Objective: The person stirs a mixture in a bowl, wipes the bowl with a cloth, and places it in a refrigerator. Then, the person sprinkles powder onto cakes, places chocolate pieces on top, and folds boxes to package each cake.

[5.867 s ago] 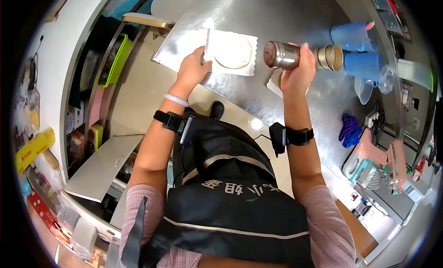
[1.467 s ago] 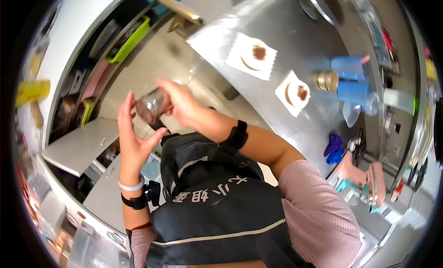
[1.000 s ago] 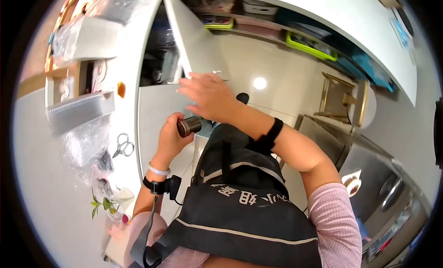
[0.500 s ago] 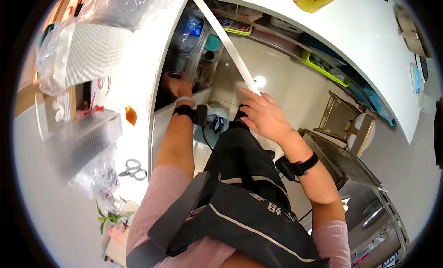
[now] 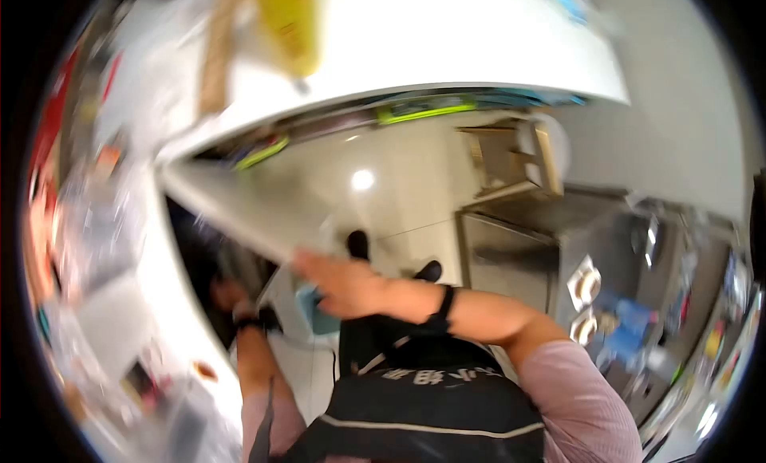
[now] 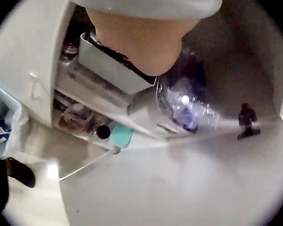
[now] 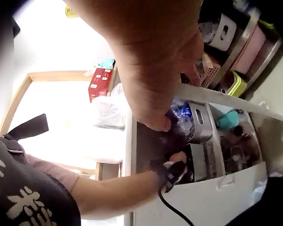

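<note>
My left hand (image 5: pixel 230 294) is down inside an open white cabinet. In the left wrist view the heel of that hand (image 6: pixel 146 52) is over a pale bin (image 6: pixel 111 68); its fingers are hidden. My right hand (image 5: pixel 345 287), blurred in the head view, lies at the edge of the cabinet door (image 5: pixel 239 208). From the right wrist, its thumb (image 7: pixel 158 123) shows on the inner side of the door edge (image 7: pixel 231 100), and its fingers (image 7: pixel 194 70) lie beyond. A plastic bag with blue print (image 6: pixel 186 110) lies beside the bin.
A white counter (image 5: pixel 471 40) runs above low shelves with lime-green baskets (image 5: pixel 427 112). Right of me stands a steel table (image 5: pixel 511 224) with two round white items on paper sheets (image 5: pixel 576 291) and blue jugs (image 5: pixel 634 315). A stool (image 5: pixel 511 156) stands behind. A lined bin (image 5: pixel 323 311) is by my legs.
My right hand passed a metal shaker of brown powder to my left hand, which reached into the cabinet. My body turned from the steel table. The shaker is out of sight now.
</note>
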A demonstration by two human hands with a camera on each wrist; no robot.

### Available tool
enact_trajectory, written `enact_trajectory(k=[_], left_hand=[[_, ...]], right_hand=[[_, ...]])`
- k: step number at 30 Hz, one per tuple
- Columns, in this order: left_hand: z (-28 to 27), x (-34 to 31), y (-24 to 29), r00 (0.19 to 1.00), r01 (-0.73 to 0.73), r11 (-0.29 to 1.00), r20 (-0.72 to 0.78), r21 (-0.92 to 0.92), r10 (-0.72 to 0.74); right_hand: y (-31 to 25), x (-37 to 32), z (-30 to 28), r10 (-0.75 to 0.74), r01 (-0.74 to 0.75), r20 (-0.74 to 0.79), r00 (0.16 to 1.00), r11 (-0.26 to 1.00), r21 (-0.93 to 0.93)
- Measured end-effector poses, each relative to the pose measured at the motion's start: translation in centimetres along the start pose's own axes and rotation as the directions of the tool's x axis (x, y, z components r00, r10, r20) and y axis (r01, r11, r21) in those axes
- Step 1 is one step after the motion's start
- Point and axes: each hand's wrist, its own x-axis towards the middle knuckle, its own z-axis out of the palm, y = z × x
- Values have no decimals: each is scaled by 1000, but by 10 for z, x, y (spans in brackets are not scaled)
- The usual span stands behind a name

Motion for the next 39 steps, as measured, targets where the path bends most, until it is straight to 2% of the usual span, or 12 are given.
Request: enact_trajectory(k=[1, 3, 7, 8, 10, 12, 13, 19, 24, 26, 32, 39], left_hand=[[-2, -14, 0, 959, -41, 998, 281, 37, 29], [-16, -63, 3, 821, -326, 927, 431, -187, 375], [-25, -124, -1, 110, -797, 365, 480, -480, 871], [-81, -133, 47, 226, -636, 605, 633, -480, 740], [-94, -142, 102, 122, -650, 558, 655, -515, 746], [-102, -147, 150, 5, -635, 577, 744, -514, 669], [-103, -156, 172, -52, -626, 595, 788, -504, 613], [-205, -215, 402, -104, -714, 298, 517, -633, 850], [-300, -305, 615, -414, -647, -265, 37, -715, 910], [-383, -357, 695, -567, -522, -649, -343, -553, 749], [-559, -508, 845, -477, -291, -740, -579, -606, 661], [-643, -664, 904, -664, -295, -950, -694, -100, 279]], right_hand=[[1, -3, 10, -67, 67, -15, 998, 997, 46], [-5, -11, -10, -38, 22, 217, 975, 997, 77], [4, -96, -89, 135, -153, -187, 973, 984, -89], [8, -133, -118, 205, -233, -302, 931, 971, -59], [19, -218, -156, 169, -312, -628, 759, 942, -123], [-19, -306, -206, 635, -201, -620, 461, 755, 623], [-25, -353, -218, 662, -181, -654, 366, 740, 647], [-84, -574, -219, 646, -54, -725, -241, 737, 674], [-95, -695, -169, 552, -85, -591, -588, 684, 724], [-101, -728, -150, 523, -48, -554, -648, 697, 715], [-125, -783, -87, 375, -82, -378, -847, 610, 788], [-157, -714, 50, 141, 81, 28, -990, 383, 920]])
